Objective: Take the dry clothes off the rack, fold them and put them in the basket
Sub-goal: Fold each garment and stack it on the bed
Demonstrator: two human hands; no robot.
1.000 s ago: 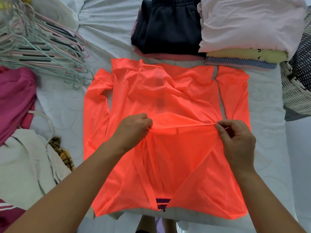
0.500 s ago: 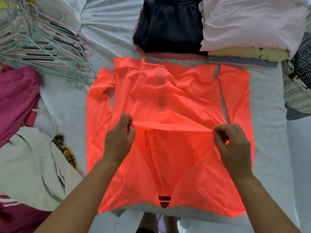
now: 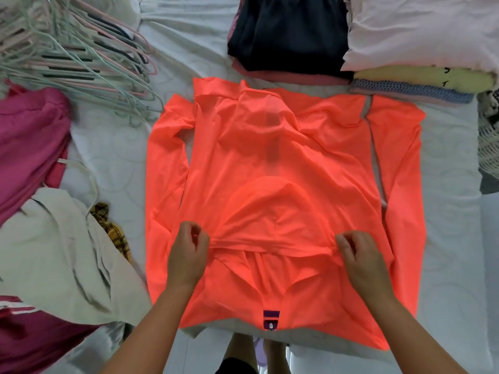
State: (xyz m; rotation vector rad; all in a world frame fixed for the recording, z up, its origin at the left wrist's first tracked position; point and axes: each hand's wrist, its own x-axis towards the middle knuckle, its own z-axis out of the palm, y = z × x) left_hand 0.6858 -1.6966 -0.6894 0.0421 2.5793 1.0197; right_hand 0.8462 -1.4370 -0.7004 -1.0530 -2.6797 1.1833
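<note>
Orange jacket [image 3: 283, 163] lay spread flat on the white bed sheet [image 3: 445, 225], centre of view, sleeves running down along both sides of the body. Zip pull with a purple tab [image 3: 270, 318] sat at the near hem. Left hand [image 3: 189, 252] was curled, fingers and thumb pinching the left end of a bunched horizontal fold across the lower middle of the jacket. Right hand [image 3: 359, 255] was curled likewise, pinching the right end of the same fold; the fabric ran taut between the two. Both forearms entered from the bottom edge. Beyond the jacket's far edge: a folded dark garment [image 3: 291, 33] on top of a dusty pink one, and just right of it a stack with a pale pink garment [image 3: 421, 31] uppermost, a yellow garment [image 3: 421, 78] under it and a blue knit piece [image 3: 410, 91] lower still. White woven basket [image 3: 488, 141] was at the right edge, mostly cut off by the frame; contents could not be told. Far left: a heap of pastel hangers [image 3: 75, 55]. Below them, unfolded, a magenta garment [image 3: 29, 141], a beige garment [image 3: 54, 255] and a scrap of yellow plaid cloth [image 3: 113, 230] showing beside the beige one.
</note>
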